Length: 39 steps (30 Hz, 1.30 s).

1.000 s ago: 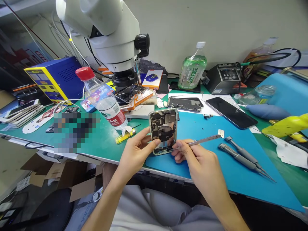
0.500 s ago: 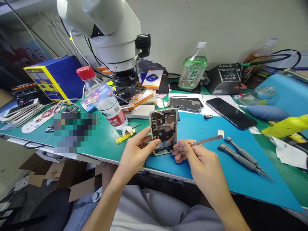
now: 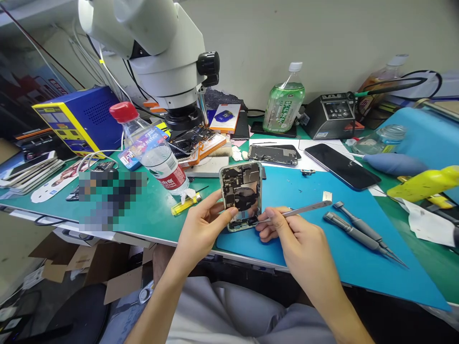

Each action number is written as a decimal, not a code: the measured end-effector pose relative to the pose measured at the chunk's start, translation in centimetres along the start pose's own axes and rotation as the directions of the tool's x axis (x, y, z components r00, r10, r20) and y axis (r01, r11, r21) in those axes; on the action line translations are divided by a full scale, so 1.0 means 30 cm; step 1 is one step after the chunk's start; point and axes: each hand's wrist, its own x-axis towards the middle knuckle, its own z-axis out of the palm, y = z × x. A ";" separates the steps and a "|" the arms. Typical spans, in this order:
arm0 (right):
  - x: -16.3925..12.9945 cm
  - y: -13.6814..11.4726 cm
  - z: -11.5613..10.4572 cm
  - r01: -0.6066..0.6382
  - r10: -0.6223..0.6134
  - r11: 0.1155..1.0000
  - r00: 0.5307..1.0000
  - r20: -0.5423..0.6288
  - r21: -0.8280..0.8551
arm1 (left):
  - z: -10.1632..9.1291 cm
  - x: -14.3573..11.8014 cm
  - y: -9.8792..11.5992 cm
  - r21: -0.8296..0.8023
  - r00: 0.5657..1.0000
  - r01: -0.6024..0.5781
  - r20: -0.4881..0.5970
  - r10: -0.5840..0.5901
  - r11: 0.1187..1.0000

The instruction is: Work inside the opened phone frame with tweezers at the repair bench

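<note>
L hand (image 3: 201, 228) grips opened phone (image 3: 241, 195) upright | R hand (image 3: 297, 241) pinches tweezers (image 3: 301, 209), tips at phone's lower edge | blue mat (image 3: 322, 239)

An electronics repair workshop: a stereo microscope (image 3: 158, 52) stands at the far left of the green surface (image 3: 150, 210), a soldering station (image 3: 330, 113) at the far right, with bare phones (image 3: 340, 165), tweezers (image 3: 362, 232) and a blue work mat (image 3: 322, 248) near.
</note>
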 end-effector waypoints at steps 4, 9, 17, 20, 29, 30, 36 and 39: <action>0.002 -0.004 -0.001 0.021 -0.021 1.000 1.000 0.013 0.004 | 0.003 -0.003 0.002 -0.025 1.000 0.009 0.007 -0.009 1.000; -0.001 -0.002 0.003 0.007 -0.007 1.000 1.000 -0.006 -0.020 | 0.006 -0.004 0.004 -0.012 1.000 0.009 0.002 -0.009 1.000; 0.001 -0.002 0.003 0.003 -0.003 1.000 1.000 0.023 0.013 | 0.005 -0.004 0.010 0.021 1.000 0.009 -0.001 -0.009 1.000; 0.005 0.000 0.003 0.023 -0.023 1.000 0.999 0.038 0.012 | 0.006 -0.004 0.008 0.031 1.000 0.005 -0.009 -0.005 1.000; -0.006 -0.008 -0.001 0.015 -0.015 1.000 1.000 0.000 -0.021 | 0.008 -0.004 0.012 0.052 0.999 0.019 -0.030 -0.018 0.998; -0.005 -0.010 -0.003 0.006 -0.005 1.000 1.000 0.009 -0.010 | 0.008 -0.004 0.012 0.052 0.999 0.020 -0.028 -0.018 0.998; 0.003 -0.007 -0.004 -0.018 0.016 0.999 0.998 0.056 0.031 | 0.009 -0.002 0.009 0.047 1.000 0.017 -0.017 -0.016 0.999; 0.005 -0.005 0.000 -0.020 0.019 1.000 0.998 0.053 0.013 | 0.010 -0.005 0.009 0.036 1.000 0.017 -0.009 -0.017 0.999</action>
